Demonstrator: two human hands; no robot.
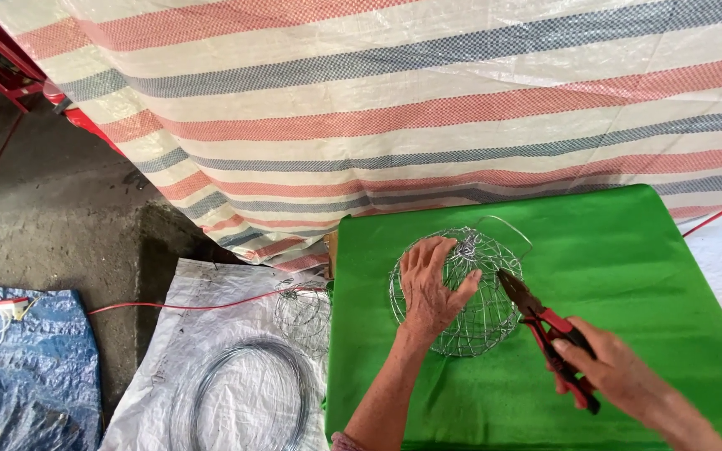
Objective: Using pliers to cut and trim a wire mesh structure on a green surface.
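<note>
left hand bare | right hand bare | forearms uncovered | no gloves

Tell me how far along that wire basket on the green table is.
Done: the wire basket already has a rounded, woven cage shape, lying on the green table. In hand: the left hand presses on it while the right hand brings red-handled pliers to its side. Left: a loose wire loop sticks out at the top; a wire coil lies unused on the floor sheet.

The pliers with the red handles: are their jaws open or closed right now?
Closed, it seems: the pliers show dark jaws meeting in one point beside the wire basket, gripped by the right hand.
</note>
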